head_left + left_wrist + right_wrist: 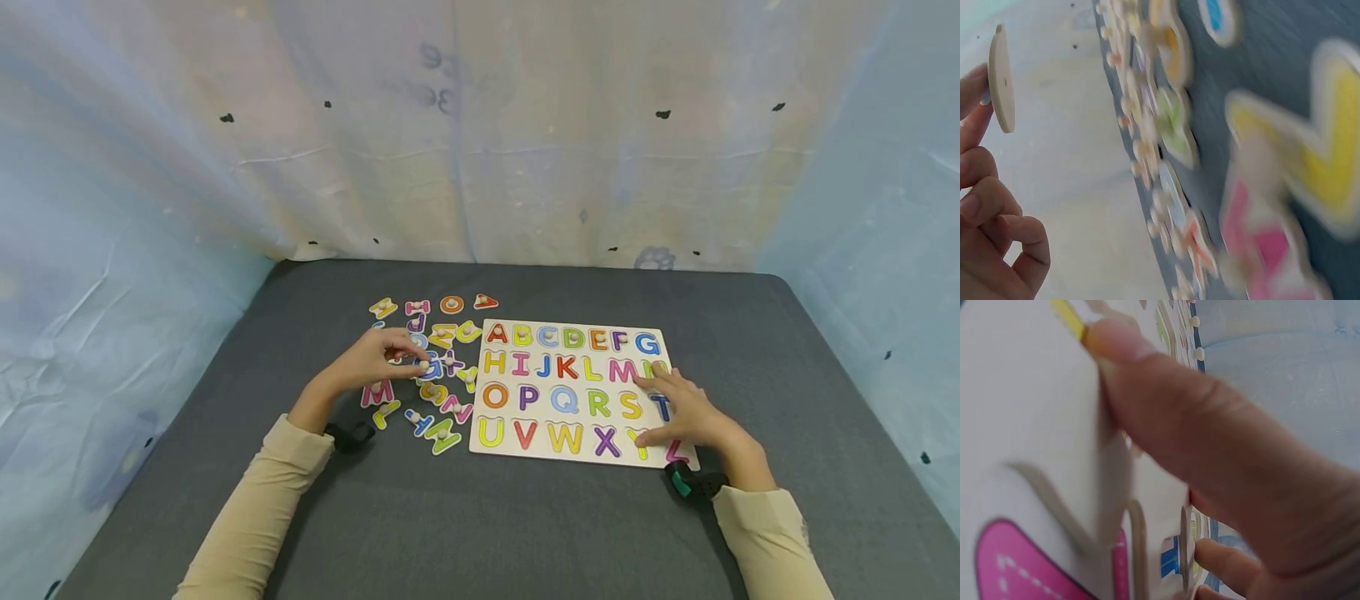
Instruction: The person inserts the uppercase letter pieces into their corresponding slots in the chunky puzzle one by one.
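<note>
My left hand (382, 357) pinches a blue letter G piece (431, 367) by its knob, thumb and index finger together, above the scattered letters. In the left wrist view the piece (1002, 81) appears edge-on at the fingertips, and the other fingers are curled. A wooden alphabet board (543, 417) lies to the right. Its A (497, 334) through F recesses show knobbed pieces, while the G recess (647, 343) shows only its printed letter. Spread over the board's right end, my right hand (692, 414) rests with its thumb near the Y (1072, 319), hiding some letters.
Knobbed letter pieces lie in a loose cluster left of the board, some overlapping. Among them are an orange O (452, 305), a red A-shaped or V-shaped piece (486, 302) and a green piece (442, 437). A grey cloth (480, 525) covers the table, with pale sheeting behind.
</note>
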`<state>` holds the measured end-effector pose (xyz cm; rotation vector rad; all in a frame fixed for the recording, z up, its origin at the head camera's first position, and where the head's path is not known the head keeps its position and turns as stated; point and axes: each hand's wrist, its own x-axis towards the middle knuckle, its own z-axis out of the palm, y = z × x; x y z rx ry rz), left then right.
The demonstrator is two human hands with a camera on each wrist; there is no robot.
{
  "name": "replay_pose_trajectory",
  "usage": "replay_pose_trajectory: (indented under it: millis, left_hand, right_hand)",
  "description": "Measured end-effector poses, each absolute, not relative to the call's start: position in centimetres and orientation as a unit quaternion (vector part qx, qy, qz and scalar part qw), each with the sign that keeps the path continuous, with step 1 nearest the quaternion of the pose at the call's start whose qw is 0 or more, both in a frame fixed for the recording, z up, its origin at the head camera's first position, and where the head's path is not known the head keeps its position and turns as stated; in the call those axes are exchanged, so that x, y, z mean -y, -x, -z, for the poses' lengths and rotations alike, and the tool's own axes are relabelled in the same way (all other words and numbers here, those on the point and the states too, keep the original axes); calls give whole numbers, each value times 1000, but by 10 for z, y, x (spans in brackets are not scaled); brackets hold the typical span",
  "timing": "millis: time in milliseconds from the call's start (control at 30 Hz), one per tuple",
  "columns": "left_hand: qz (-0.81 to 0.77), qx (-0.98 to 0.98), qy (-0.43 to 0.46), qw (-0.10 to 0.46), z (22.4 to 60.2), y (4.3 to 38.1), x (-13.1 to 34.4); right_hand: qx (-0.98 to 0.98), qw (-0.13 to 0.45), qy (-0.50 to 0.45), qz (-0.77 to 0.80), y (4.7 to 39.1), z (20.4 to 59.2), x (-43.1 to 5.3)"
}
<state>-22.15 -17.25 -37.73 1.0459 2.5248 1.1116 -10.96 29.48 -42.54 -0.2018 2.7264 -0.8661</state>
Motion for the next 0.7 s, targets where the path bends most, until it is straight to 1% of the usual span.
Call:
replay_pose_trajectory:
  millis: [367, 533, 700]
  left_hand:
    - [-390, -820, -396, 134, 387, 223, 112]
    - [-391, -814, -412, 123, 386, 222, 90]
    - [-396, -798, -439, 115, 384, 222, 70]
  right_hand:
    - [-950, 168, 57, 255, 105, 422, -294]
    - [-953, 195, 41, 229, 103, 418, -289]
    - [-953, 204, 39, 219, 100, 413, -284]
